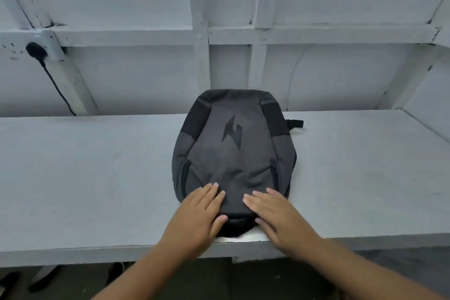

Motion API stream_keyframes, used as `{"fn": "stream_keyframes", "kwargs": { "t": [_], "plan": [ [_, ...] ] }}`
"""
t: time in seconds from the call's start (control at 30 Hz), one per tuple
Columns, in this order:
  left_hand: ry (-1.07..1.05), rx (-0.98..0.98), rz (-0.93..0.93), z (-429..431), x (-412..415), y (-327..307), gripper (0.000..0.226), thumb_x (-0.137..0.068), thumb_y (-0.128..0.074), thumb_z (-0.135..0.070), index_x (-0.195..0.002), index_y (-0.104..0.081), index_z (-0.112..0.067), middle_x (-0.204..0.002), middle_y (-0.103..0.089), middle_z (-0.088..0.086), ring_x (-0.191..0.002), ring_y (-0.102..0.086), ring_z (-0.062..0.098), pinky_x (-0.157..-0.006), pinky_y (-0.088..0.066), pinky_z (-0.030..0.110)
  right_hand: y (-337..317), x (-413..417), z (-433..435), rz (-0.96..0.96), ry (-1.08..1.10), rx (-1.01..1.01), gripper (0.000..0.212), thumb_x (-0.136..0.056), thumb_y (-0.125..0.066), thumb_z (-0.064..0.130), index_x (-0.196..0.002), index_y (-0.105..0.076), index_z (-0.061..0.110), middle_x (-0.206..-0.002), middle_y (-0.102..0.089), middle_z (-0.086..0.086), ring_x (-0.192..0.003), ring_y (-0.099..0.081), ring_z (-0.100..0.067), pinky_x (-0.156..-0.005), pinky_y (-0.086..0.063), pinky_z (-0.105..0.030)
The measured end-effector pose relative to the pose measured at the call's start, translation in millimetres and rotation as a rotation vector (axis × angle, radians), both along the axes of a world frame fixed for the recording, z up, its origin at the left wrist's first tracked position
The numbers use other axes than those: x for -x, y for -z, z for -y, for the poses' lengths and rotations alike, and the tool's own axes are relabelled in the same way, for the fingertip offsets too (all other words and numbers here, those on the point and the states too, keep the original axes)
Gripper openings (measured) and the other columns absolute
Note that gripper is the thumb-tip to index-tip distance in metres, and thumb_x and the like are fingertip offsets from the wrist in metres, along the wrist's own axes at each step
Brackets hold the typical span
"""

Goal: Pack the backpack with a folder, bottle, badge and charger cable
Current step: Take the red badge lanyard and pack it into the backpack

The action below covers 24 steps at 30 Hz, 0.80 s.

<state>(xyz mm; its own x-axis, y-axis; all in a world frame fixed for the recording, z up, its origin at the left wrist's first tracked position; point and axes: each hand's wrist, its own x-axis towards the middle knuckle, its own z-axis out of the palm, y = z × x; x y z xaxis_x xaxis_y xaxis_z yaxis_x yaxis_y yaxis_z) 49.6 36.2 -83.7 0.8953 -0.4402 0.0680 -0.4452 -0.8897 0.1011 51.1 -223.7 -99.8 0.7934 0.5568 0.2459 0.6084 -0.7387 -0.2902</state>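
Note:
A dark grey backpack (pixel 232 153) with black shoulder patches and a black lightning logo lies flat on the white-painted bench (pixel 97 173), its front face up and zips closed. My left hand (pixel 199 217) rests flat on the near left part of the bag, fingers straight. My right hand (pixel 272 214) lies flat on the near right part, fingers straight too. Neither hand holds anything. No folder, bottle, badge or cable shows on the bench.
A white wooden wall with cross beams stands behind the bench. A black plug (pixel 36 50) sits in a wall socket at the upper left, its cord (pixel 57 87) running down behind the bench. A black strap end (pixel 295 124) pokes out right of the bag. Dark floor lies below the bench's front edge.

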Motion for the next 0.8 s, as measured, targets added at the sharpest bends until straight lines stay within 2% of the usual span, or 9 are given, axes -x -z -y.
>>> {"fn": "stream_keyframes", "kwargs": {
  "t": [0.1, 0.27, 0.3, 0.37, 0.47, 0.53, 0.6, 0.8],
  "plan": [
    [-0.061, 0.035, 0.035, 3.6, 3.1, 5.9, 0.062, -0.104, -0.019, -0.055, -0.143, -0.056, -0.022, -0.15, -0.053, 0.001, -0.138, -0.05, 0.017, -0.116, -0.027, 0.033, 14.4, 9.1, -6.3, 0.026, 0.084, -0.121, 0.048, -0.1, -0.047, 0.026, -0.147, -0.048, 0.027, -0.149, -0.051, 0.014, -0.143, -0.035, 0.001, -0.124, -0.02, -0.033],
    [-0.016, 0.124, -0.009, 3.4, 1.6, -6.0, 0.072, -0.099, -0.009, -0.063, -0.154, -0.039, -0.028, -0.162, -0.031, -0.006, -0.151, -0.028, 0.012, -0.122, -0.01, 0.027, 5.8, 6.1, -7.0, 0.023, 0.079, -0.139, 0.044, -0.101, -0.047, 0.033, -0.144, -0.052, 0.031, -0.146, -0.051, 0.02, -0.141, -0.035, 0.005, -0.122, -0.023, -0.032],
    [-0.019, 0.178, -0.042, 3.3, 0.6, -10.4, 0.067, -0.1, -0.014, -0.063, -0.154, -0.037, -0.03, -0.163, -0.03, -0.01, -0.151, -0.026, 0.009, -0.123, -0.011, 0.026, 0.1, 5.9, -6.2, 0.013, 0.07, -0.163, 0.041, -0.101, -0.047, 0.037, -0.14, -0.056, 0.033, -0.143, -0.054, 0.022, -0.138, -0.038, 0.007, -0.12, -0.026, -0.032],
    [-0.045, 0.327, -0.068, 1.7, -6.7, -26.5, 0.057, -0.101, -0.031, -0.06, -0.151, -0.041, -0.035, -0.158, -0.039, -0.014, -0.146, -0.033, 0.005, -0.121, -0.025, 0.027, -23.9, -0.7, -7.1, 0.02, 0.025, -0.192, 0.032, -0.1, -0.048, 0.041, -0.123, -0.068, 0.033, -0.125, -0.065, 0.024, -0.121, -0.051, 0.008, -0.108, -0.039, -0.03],
    [-0.117, 0.502, 0.057, -1.4, -31.0, -68.3, 0.05, -0.098, -0.05, -0.052, -0.144, -0.046, -0.034, -0.145, -0.051, -0.013, -0.133, -0.047, 0.007, -0.109, -0.042, 0.03, -78.6, -25.2, -16.1, 0.111, -0.026, -0.248, 0.026, -0.097, -0.053, 0.037, -0.097, -0.074, 0.023, -0.099, -0.073, 0.015, -0.097, -0.063, -0.002, -0.087, -0.048, -0.033],
    [-0.171, 0.573, 0.135, -2.5, -46.1, -98.1, 0.049, -0.097, -0.054, -0.048, -0.143, -0.047, -0.031, -0.143, -0.053, -0.01, -0.129, -0.05, 0.01, -0.107, -0.044, 0.033, -113.7, -45.2, -19.4, 0.163, 0.034, -0.376, 0.027, -0.095, -0.054, 0.039, -0.1, -0.073, 0.02, -0.101, -0.072, 0.012, -0.098, -0.064, -0.005, -0.088, -0.049, -0.03],
    [-0.199, 0.581, 0.151, -2.3, -53.7, -117.4, 0.049, -0.098, -0.055, -0.048, -0.144, -0.047, -0.031, -0.143, -0.053, -0.009, -0.129, -0.051, 0.011, -0.108, -0.045, 0.034, -135.1, -59.2, -20.4, 0.167, 0.091, -0.452, 0.027, -0.094, -0.056, 0.041, -0.107, -0.071, 0.022, -0.106, -0.069, 0.014, -0.102, -0.061, -0.001, -0.091, -0.05, -0.026],
    [-0.214, 0.578, 0.148, 1.6, -47.9, -129.1, 0.048, -0.097, -0.057, -0.046, -0.142, -0.05, -0.03, -0.139, -0.057, -0.011, -0.126, -0.053, 0.008, -0.106, -0.042, 0.027, -141.2, -67.4, -16.4, 0.139, 0.108, -0.523, 0.019, -0.094, -0.063, 0.034, -0.109, -0.072, 0.025, -0.107, -0.069, 0.017, -0.107, -0.062, -0.001, -0.094, -0.051, -0.026]
  ]
}}
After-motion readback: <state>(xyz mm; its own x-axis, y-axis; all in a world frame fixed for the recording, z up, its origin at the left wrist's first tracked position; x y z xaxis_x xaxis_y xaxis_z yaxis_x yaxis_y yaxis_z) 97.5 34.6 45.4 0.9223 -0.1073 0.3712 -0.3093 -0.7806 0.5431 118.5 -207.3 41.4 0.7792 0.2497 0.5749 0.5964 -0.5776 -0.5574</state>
